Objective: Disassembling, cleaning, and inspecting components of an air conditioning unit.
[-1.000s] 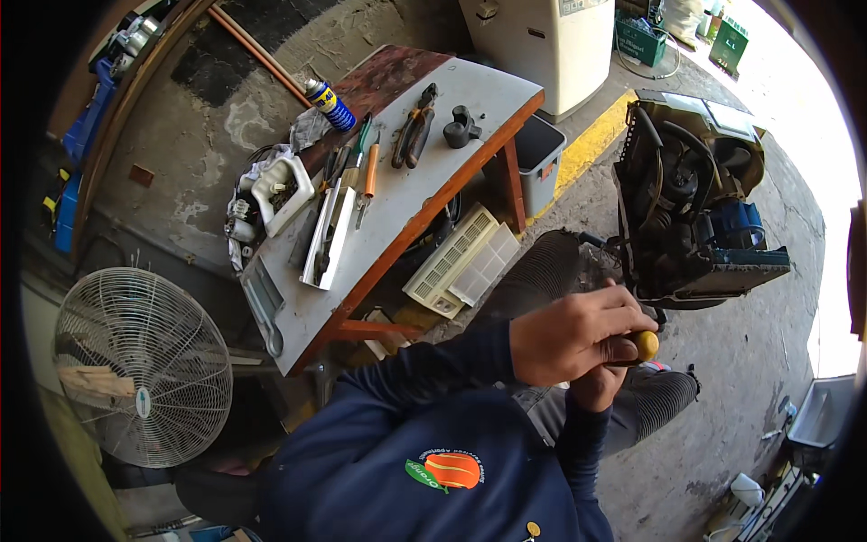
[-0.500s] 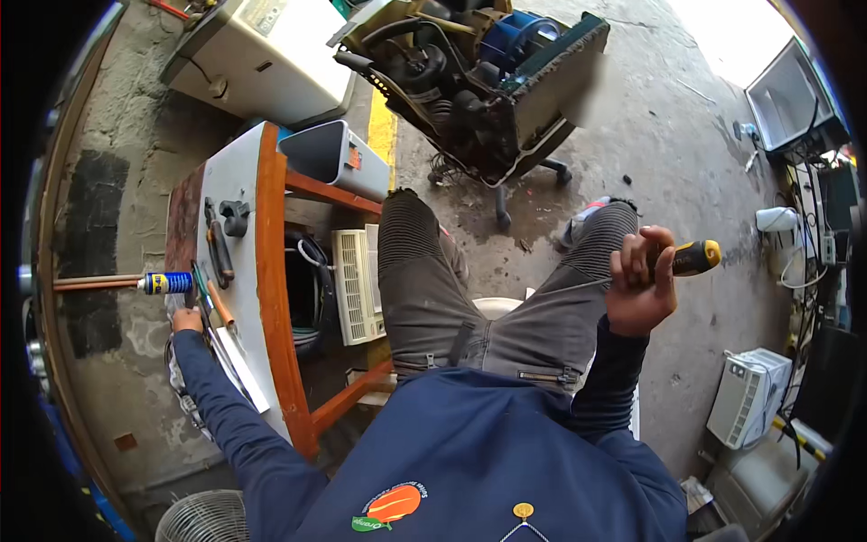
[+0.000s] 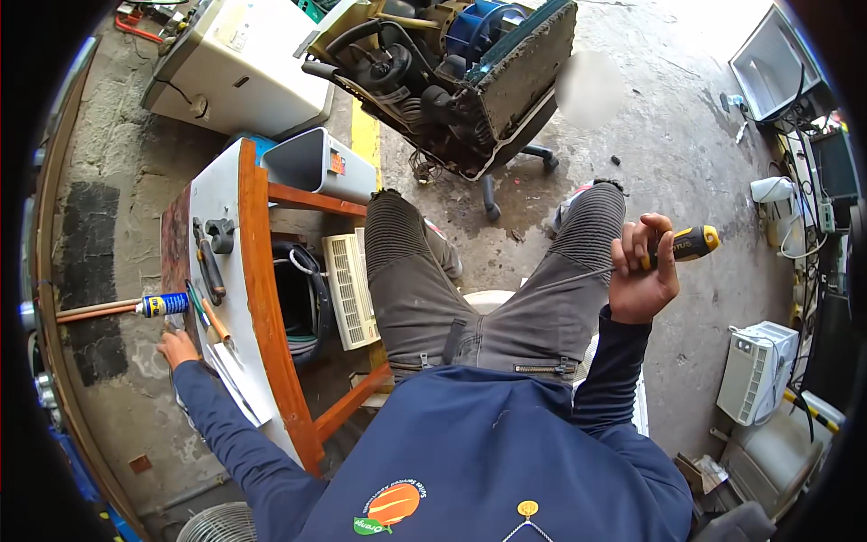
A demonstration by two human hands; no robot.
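Observation:
My right hand [image 3: 642, 275] is raised above my right thigh, closed round a screwdriver [image 3: 694, 243] with a black and yellow handle. Its thin shaft points left across my leg. On the left, my left hand [image 3: 178, 348] reaches to the outer edge of the white-topped table [image 3: 237, 287]. Its fingers look loosely apart, with nothing visible in them. Beside that hand lies a blue and yellow spray can [image 3: 165, 305]. Pliers [image 3: 209, 267], a black clamp-like tool [image 3: 219, 236] and an orange-handled tool [image 3: 215, 320] lie on the table top.
An opened machine [image 3: 433, 86] with a dirty finned coil stands ahead on a wheeled base. A grey bin [image 3: 323, 163] and a window air conditioner [image 3: 350, 291] are beside the table. Another air conditioner [image 3: 759, 372] sits at right. A white cabinet [image 3: 239, 68] stands far left.
The view has shifted slightly. My left hand has drawn back a little along the table edge, its fingers now more visible. My right hand still holds the screwdriver, its shaft now in sight.

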